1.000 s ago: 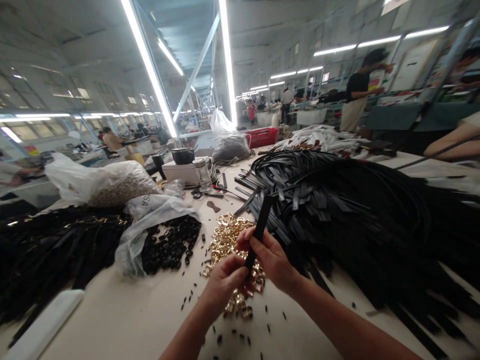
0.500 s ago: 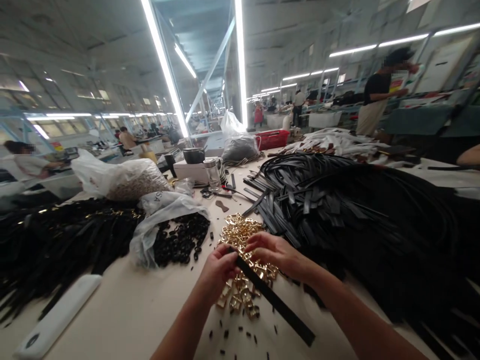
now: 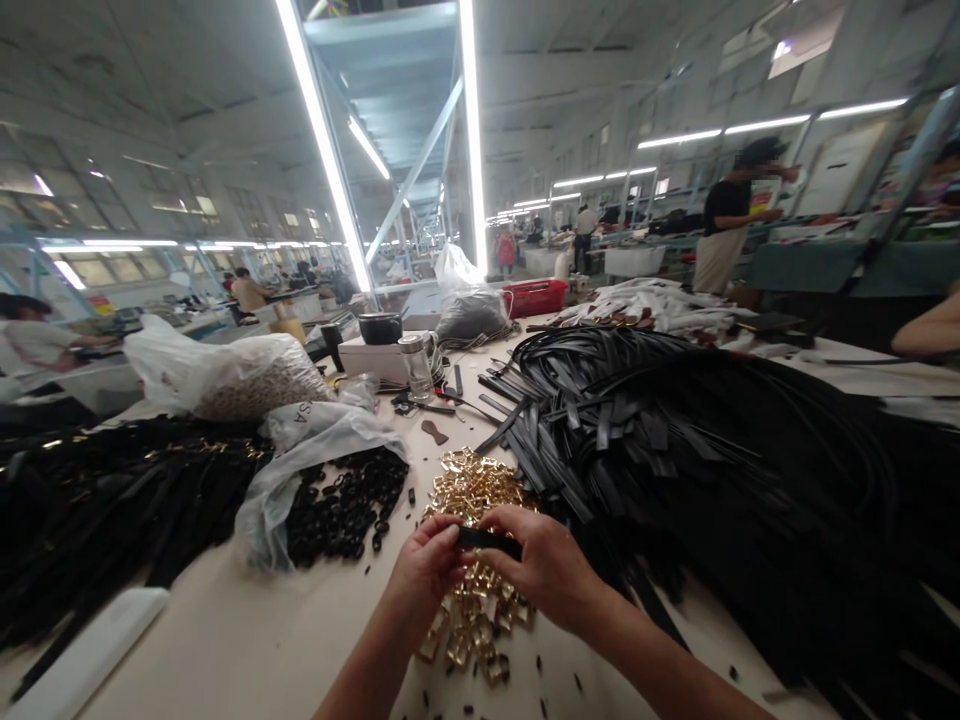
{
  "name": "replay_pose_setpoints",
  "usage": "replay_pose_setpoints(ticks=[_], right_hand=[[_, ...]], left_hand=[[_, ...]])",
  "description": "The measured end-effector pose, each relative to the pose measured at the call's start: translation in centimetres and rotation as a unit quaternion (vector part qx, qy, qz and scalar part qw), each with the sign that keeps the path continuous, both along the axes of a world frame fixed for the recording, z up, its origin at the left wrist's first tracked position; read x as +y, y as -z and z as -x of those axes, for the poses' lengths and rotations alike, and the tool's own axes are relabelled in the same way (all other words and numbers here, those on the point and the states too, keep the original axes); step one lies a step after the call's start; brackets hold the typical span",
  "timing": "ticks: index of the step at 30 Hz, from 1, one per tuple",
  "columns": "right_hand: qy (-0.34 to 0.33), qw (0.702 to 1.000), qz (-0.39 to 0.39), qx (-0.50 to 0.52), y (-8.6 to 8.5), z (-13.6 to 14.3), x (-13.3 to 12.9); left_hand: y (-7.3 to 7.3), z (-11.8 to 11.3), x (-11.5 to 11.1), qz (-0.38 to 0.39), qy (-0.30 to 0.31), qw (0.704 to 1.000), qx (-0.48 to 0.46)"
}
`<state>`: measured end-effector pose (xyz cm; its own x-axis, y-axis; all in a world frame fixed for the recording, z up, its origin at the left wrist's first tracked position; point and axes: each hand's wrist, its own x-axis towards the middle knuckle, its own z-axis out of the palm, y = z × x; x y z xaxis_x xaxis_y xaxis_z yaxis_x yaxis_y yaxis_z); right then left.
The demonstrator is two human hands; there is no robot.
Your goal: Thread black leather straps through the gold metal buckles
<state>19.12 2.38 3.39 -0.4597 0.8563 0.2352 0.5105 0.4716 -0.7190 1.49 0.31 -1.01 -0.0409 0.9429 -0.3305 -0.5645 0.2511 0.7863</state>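
Note:
Between my two hands runs a black strap [image 3: 487, 541], held above a heap of gold-coloured metal buckles [image 3: 480, 485]. My left hand [image 3: 431, 565] pinches one end of it. My right hand [image 3: 546, 565] is closed round it farther along, thumb below and fingers on top, hiding the rest of its length. Left of the heap, small black loops [image 3: 341, 505] spill from a clear plastic bag [image 3: 262, 510]. A large pile of black straps [image 3: 600, 400] lies to the right.
A white elongated object [image 3: 112, 650] lies front left beside more black straps [image 3: 112, 510]. Farther back are a bag of small pale pieces [image 3: 255, 375], a glass jar [image 3: 418, 370], a dark bowl [image 3: 380, 328] and a red basket [image 3: 534, 297]. A person [image 3: 727, 220] stands at back right.
My right hand has gone from spread fingers beside the strap to closed on it. The strap's long free end no longer shows. The view has shifted slightly.

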Motion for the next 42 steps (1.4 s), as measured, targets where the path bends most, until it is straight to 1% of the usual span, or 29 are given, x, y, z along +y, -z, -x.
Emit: replay_pose_setpoints(ticks=[3, 8, 12, 14, 16, 17, 19, 22, 25, 28, 30, 31, 32, 33, 34, 35, 36, 37, 38, 39, 40, 42], right_hand=[[0.004, 0.999, -0.035, 0.005, 0.4, 0.2, -0.2], [0.017, 0.999, -0.035, -0.001, 0.5, 0.3, -0.2], [0.012, 0.999, -0.048, -0.01, 0.3, 0.2, -0.1], [0.007, 0.998, -0.06, -0.017, 0.3, 0.1, 0.0], [0.012, 0.997, -0.071, -0.034, 0.4, 0.0, 0.1], [0.014, 0.996, -0.075, -0.048, 0.4, -0.1, 0.1], [0.016, 0.993, -0.085, -0.077, 0.5, -0.2, 0.0], [0.009, 0.987, -0.112, -0.117, 0.7, -0.2, -0.1], [0.006, 0.979, -0.135, -0.152, 0.9, 0.0, -0.3], [-0.003, 0.973, -0.147, -0.179, 0.9, 0.1, -0.3], [0.003, 0.969, -0.156, -0.193, 0.6, -0.1, 0.0], [0.016, 0.966, -0.161, -0.201, 0.5, -0.4, 0.3], [0.034, 0.964, -0.164, -0.208, 0.3, -0.8, 0.7], [0.054, 0.961, -0.167, -0.215, 0.2, -1.2, 1.0], [0.075, 0.959, -0.167, -0.217, 0.0, -1.6, 1.4], [0.086, 0.959, -0.166, -0.211, -0.1, -2.1, 1.8], [0.091, 0.962, -0.164, -0.197, -0.3, -2.4, 2.1], [0.092, 0.967, -0.16, -0.178, -0.4, -2.7, 2.3], [0.086, 0.972, -0.154, -0.157, -0.5, -2.9, 2.4], [0.079, 0.976, -0.148, -0.137, -0.7, -2.9, 2.2], [0.069, 0.98, -0.141, -0.121, -0.8, -2.8, 2.0], [0.042, 0.984, -0.132, -0.109, -1.0, -2.4, 1.1]], left_hand=[[0.0, 0.0, 0.0, 0.002, 0.003, 1.0, -0.017], [0.1, 0.1, -0.2, -0.01, 0.022, 0.998, -0.06], [0.1, -0.1, -0.5, -0.02, 0.032, 0.998, -0.054], [-0.2, -0.2, -0.6, -0.042, 0.037, 0.998, -0.01], [-0.5, -0.4, -0.8, -0.087, 0.053, 0.991, 0.082], [-0.7, -0.4, -0.9, -0.118, 0.058, 0.982, 0.138], [-0.9, -0.5, -1.0, -0.178, 0.057, 0.952, 0.242], [-1.0, -0.5, -1.0, -0.224, 0.035, 0.916, 0.331], [-0.8, -0.6, -0.9, -0.231, 0.02, 0.902, 0.363], [-1.0, -0.5, -0.8, -0.236, 0.007, 0.897, 0.373], [-1.5, -0.2, -1.1, -0.24, -0.012, 0.9, 0.364], [-1.8, 0.1, -1.4, -0.243, -0.009, 0.908, 0.341], [-2.2, 0.4, -1.8, -0.247, 0.014, 0.921, 0.302], [-2.5, 0.7, -2.2, -0.248, 0.06, 0.934, 0.251], [-2.7, 0.9, -2.6, -0.244, 0.126, 0.94, 0.201], [-2.9, 1.0, -3.0, -0.231, 0.204, 0.937, 0.163], [-3.0, 1.0, -3.3, -0.21, 0.275, 0.927, 0.146], [-3.0, 0.9, -3.4, -0.182, 0.321, 0.917, 0.149], [-2.8, 0.7, -3.3, -0.153, 0.337, 0.915, 0.164], [-2.5, 0.5, -3.0, -0.126, 0.321, 0.921, 0.181], [-2.1, 0.3, -2.6, -0.105, 0.281, 0.935, 0.19], [-1.3, -0.1, -1.7, -0.076, 0.179, 0.964, 0.184]])
